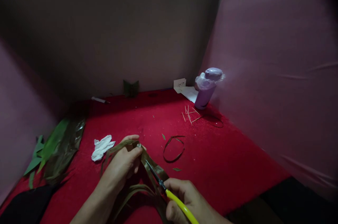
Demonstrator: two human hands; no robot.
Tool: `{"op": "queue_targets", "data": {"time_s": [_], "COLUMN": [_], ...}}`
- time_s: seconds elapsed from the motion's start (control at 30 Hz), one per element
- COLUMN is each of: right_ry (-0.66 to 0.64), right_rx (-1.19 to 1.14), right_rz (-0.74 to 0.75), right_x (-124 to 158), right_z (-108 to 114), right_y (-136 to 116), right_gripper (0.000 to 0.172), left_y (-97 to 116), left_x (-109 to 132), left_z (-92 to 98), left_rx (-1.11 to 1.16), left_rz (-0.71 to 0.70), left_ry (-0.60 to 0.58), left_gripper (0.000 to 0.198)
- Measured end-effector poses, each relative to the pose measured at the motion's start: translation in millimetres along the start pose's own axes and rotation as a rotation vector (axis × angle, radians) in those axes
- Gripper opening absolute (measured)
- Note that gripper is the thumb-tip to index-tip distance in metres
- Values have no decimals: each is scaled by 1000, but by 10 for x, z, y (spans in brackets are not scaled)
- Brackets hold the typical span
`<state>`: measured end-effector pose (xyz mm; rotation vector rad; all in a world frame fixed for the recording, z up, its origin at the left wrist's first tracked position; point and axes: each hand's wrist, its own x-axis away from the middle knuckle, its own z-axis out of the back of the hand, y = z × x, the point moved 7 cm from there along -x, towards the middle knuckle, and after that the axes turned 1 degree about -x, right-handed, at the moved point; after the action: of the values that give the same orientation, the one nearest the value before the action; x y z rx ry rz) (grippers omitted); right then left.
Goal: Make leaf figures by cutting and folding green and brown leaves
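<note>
My left hand (125, 160), left of centre near the front, pinches a long olive-green leaf strip (149, 157) between thumb and fingers. Parts of the strip trail over the wrist and droop below the hand. My right hand (182, 196) grips yellow-handled scissors (178, 201), their dark blades pointing up and left against the strip. Whether the blades are parted or closed on it I cannot tell. A thin dark loop of leaf strip (174, 150) lies on the red cloth (224, 167) just beyond the right hand. Small leaf scraps (176, 169) are scattered near it.
A crumpled white tissue (102, 147) lies left of my left hand. Green leaves (56, 138) and a dark leaf bundle (66, 150) are at the left edge. Toothpicks (190, 114), a purple tumbler (206, 92), white cards (188, 93), a syringe-like tube (99, 100) and a folded leaf piece (131, 88) stand farther back.
</note>
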<state>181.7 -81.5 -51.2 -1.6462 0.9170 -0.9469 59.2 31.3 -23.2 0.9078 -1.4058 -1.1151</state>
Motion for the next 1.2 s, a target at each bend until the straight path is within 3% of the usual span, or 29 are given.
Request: {"op": "queue_targets", "data": {"time_s": [0.2,0.4,0.5,0.73,0.9,1.2], "right_ry": [1,-16,-15,16,72,72], "right_rx": [-113,-219,-236,-217,-199,-200], "right_rz": [-66,-20,-8,62,70,53], "right_x": [23,-16,-56,-131,-125,-158], "right_z": [36,33,36,82,94,70], "right_y": [87,68,86,196,212,275], "right_gripper": [54,51,53,53,54,57], "left_y": [69,-10,-83,-115,-95,-200], "left_x": [-41,-186,-233,-143,-211,-235], "left_z": [52,-109,-144,-118,-48,-84], "left_rx": [-108,86,110,199,139,215], "left_rz": [66,419,490,389,204,321], "left_ry": [-15,-157,-199,-205,-44,-15], "left_gripper": [24,35,36,29,21,28]}}
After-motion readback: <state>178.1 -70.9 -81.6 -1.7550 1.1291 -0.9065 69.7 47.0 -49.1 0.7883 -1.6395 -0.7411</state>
